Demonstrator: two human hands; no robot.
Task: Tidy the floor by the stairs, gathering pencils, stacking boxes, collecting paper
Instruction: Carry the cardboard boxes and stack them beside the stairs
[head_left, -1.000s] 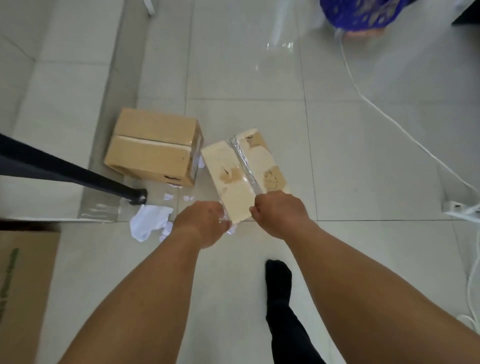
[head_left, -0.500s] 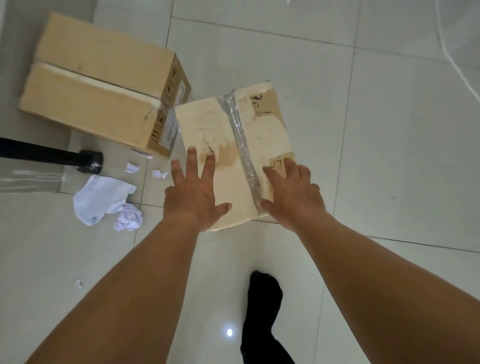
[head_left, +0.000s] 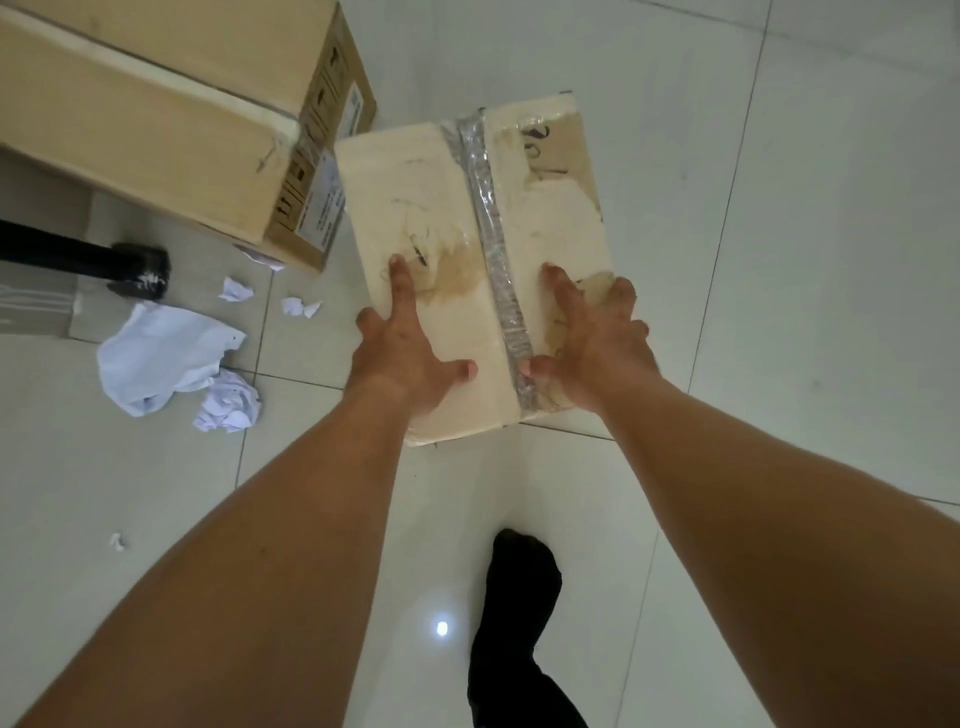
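Observation:
A pale cardboard box with a strip of clear tape down its middle lies on the white tile floor in front of me. My left hand holds its near left side, with thumb and forefinger on top and the other fingers over the left edge. My right hand holds the near right side, its thumb by the tape and its fingers spread to the right edge. A larger brown carton stands just left of the box, almost touching it. Crumpled white paper and a smaller paper ball lie to the left.
A black pole slants in from the left and ends on the floor near the paper. Small paper scraps lie by the brown carton, and one more scrap lies nearer me. My black-socked foot is below the box.
My hands went from the box's near edge onto its top, then spread toward its two sides. The view has moved down and closer to the box.

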